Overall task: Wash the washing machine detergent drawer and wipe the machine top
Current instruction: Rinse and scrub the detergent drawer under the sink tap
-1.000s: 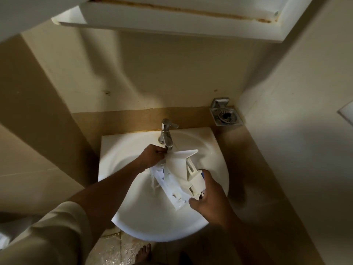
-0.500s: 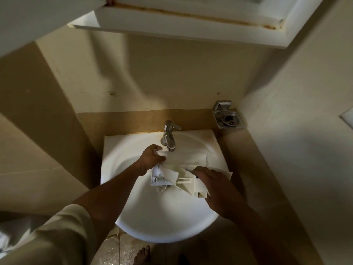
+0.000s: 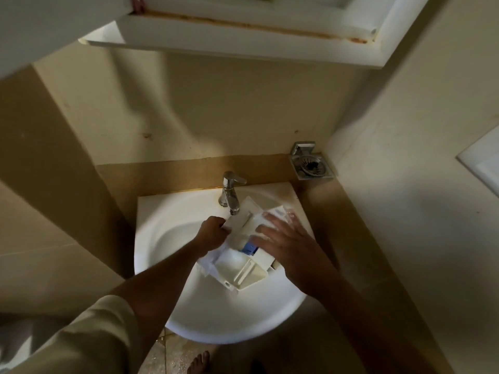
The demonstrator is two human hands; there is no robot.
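The white detergent drawer (image 3: pixel 243 268) lies open side up across the white sink (image 3: pixel 172 238), its far end under the chrome tap (image 3: pixel 230 191). A small blue insert shows inside it. My left hand (image 3: pixel 213 233) grips the drawer's far left edge near the spout. My right hand (image 3: pixel 283 241) lies flat over the drawer's right side with fingers spread, its fingertips blurred. I cannot tell whether water is running.
A metal soap dish (image 3: pixel 310 166) hangs in the wall corner to the right of the tap. A white cabinet (image 3: pixel 243 44) overhangs the sink from above. Walls close in on both sides. My bare foot (image 3: pixel 198 363) stands on the wet tiled floor below.
The drawer has turned from standing on edge to lying open side up in the basin. My right hand has shifted from its lower end to resting on top of it.
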